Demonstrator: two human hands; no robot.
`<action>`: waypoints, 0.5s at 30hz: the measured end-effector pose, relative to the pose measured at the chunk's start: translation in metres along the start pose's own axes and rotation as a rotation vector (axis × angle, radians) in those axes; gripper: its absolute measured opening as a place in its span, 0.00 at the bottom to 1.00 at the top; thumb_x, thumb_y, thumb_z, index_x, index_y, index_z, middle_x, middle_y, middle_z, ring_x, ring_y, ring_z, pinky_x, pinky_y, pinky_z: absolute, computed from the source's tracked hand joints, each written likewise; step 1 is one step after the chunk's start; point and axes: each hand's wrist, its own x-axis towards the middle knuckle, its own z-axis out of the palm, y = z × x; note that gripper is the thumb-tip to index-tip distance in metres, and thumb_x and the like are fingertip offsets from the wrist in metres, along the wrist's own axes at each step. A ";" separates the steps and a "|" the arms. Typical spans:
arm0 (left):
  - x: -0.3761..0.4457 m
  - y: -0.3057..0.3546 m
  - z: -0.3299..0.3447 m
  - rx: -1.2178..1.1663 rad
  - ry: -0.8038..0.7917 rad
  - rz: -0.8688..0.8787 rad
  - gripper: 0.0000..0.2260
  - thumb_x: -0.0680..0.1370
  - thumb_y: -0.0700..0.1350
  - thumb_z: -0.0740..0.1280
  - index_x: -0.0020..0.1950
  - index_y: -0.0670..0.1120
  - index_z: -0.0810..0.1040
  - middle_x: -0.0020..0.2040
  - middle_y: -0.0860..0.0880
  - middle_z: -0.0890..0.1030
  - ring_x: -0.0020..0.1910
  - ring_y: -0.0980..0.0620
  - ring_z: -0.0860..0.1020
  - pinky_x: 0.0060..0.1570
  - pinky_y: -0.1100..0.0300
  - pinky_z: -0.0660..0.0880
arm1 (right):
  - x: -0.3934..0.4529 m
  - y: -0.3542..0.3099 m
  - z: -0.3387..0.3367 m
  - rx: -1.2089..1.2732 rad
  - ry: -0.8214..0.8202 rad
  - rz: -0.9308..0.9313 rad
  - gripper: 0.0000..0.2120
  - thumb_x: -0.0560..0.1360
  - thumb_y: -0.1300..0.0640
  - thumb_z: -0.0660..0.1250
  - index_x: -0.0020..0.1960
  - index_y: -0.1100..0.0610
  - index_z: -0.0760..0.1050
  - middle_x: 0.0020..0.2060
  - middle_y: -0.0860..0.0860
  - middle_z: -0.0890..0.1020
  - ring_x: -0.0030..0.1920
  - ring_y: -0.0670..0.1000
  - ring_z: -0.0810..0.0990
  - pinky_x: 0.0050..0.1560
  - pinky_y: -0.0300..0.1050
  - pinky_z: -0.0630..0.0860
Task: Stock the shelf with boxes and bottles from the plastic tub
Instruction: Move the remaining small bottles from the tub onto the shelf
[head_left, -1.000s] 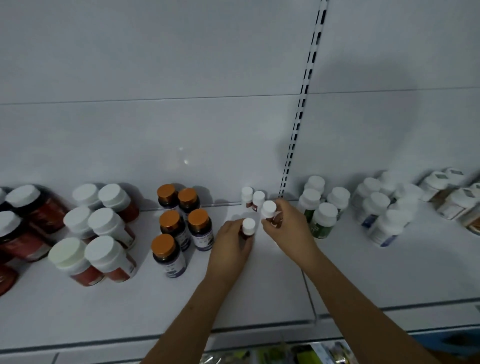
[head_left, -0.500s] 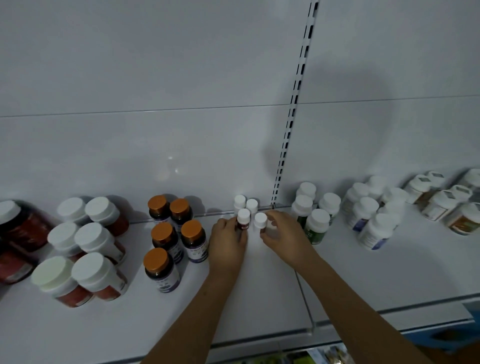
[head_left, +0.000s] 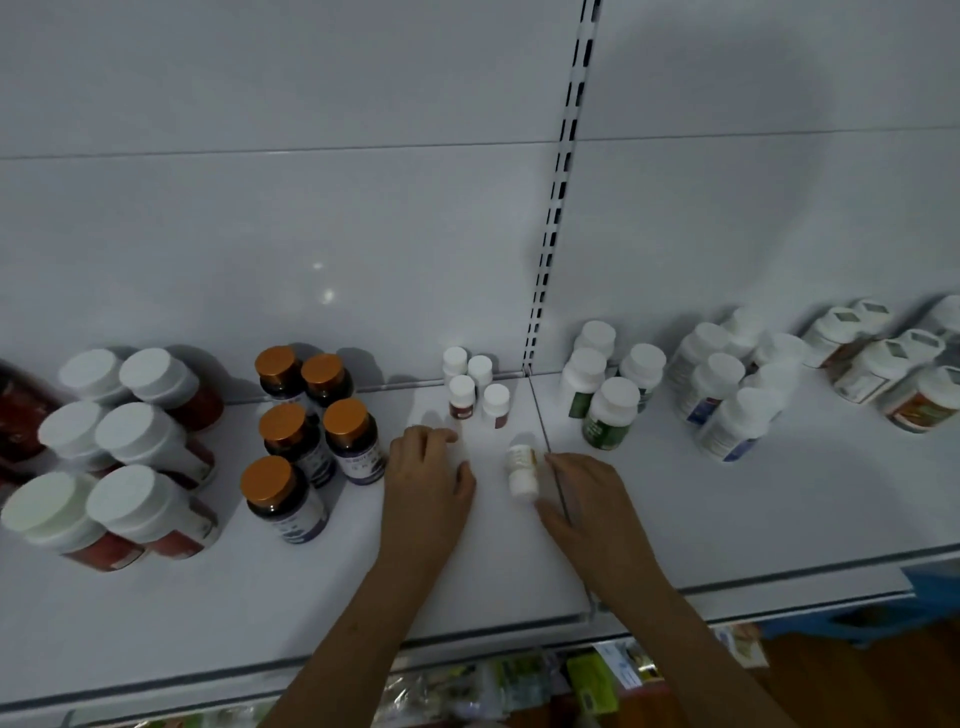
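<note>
Small white-capped bottles (head_left: 474, 383), four of them, stand upright in a tight cluster at the back edge of the white metal shelf (head_left: 779, 509), just left of the seam where two shelf panels meet and close to the slotted upright of the back wall. A fifth small white bottle with a pale label (head_left: 521, 469) lies on its side nearer the front edge, just in front of that cluster and between the two hands. The left hand (head_left: 428, 480) rests palm down on the shelf with its fingers loosely spread, holding nothing, its fingertips just short of the standing bottles. The right hand (head_left: 589, 501) also lies flat with fingers relaxed and apart, just beside the fallen bottle; whether a fingertip touches it I cannot tell.

Toward the left edge of the shelf, dark glass bottles with orange-gold caps (head_left: 306, 431) stand in a group of five, and further left sit wide red-labelled jars with white lids (head_left: 130, 447). Right of the seam stand white plastic bottles with green labels (head_left: 608, 395), then white bottles with blue labels (head_left: 727, 400), then squat jars with patterned lids (head_left: 893, 364) at the far right edge
</note>
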 end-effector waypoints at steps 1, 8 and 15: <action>-0.006 -0.001 -0.002 0.041 -0.021 0.030 0.15 0.73 0.41 0.70 0.59 0.43 0.77 0.57 0.45 0.75 0.55 0.45 0.72 0.56 0.52 0.72 | 0.001 -0.003 -0.002 0.019 0.015 -0.003 0.33 0.75 0.38 0.63 0.72 0.57 0.69 0.64 0.50 0.74 0.66 0.51 0.70 0.67 0.39 0.60; -0.030 -0.002 -0.008 0.170 -0.135 0.044 0.22 0.81 0.52 0.56 0.72 0.46 0.72 0.73 0.47 0.70 0.72 0.47 0.68 0.70 0.51 0.67 | 0.028 -0.014 0.006 -0.033 -0.020 -0.189 0.33 0.68 0.34 0.65 0.68 0.50 0.74 0.58 0.47 0.78 0.55 0.53 0.73 0.56 0.43 0.68; -0.063 0.016 -0.018 0.194 -0.153 -0.085 0.22 0.82 0.52 0.56 0.76 0.48 0.68 0.78 0.50 0.65 0.78 0.53 0.60 0.76 0.56 0.57 | 0.033 -0.012 0.010 0.302 -0.151 -0.327 0.24 0.68 0.50 0.77 0.60 0.54 0.74 0.53 0.48 0.75 0.53 0.48 0.74 0.55 0.39 0.72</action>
